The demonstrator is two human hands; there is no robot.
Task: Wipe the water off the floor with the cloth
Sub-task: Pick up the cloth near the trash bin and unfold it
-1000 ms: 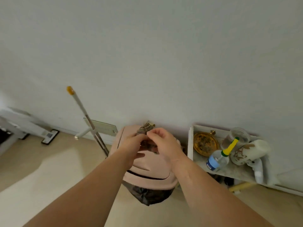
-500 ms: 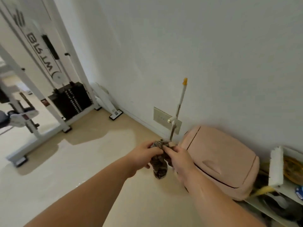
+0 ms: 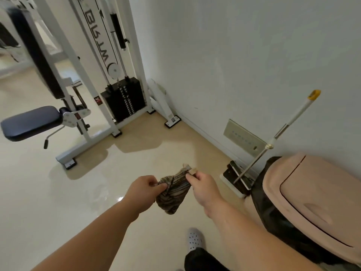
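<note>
Glossy beige floor (image 3: 58,202) meets a white wall; left hand (image 3: 143,189) and right hand (image 3: 203,187) each pinch an end of the striped brown cloth (image 3: 173,192), which hangs bunched between them above the floor, left of the pink bin (image 3: 312,192); a mop (image 3: 252,164) leans just beside the bin; a weight machine (image 3: 125,98) stands well left of it.

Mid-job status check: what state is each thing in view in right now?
left hand: pinches the cloth
right hand: pinches the cloth's top corner
cloth: bunched, hanging in the air
floor: glossy, water hard to make out
pink bin: lid shut, black liner fitted
flat mop: leaning against the wall
</note>
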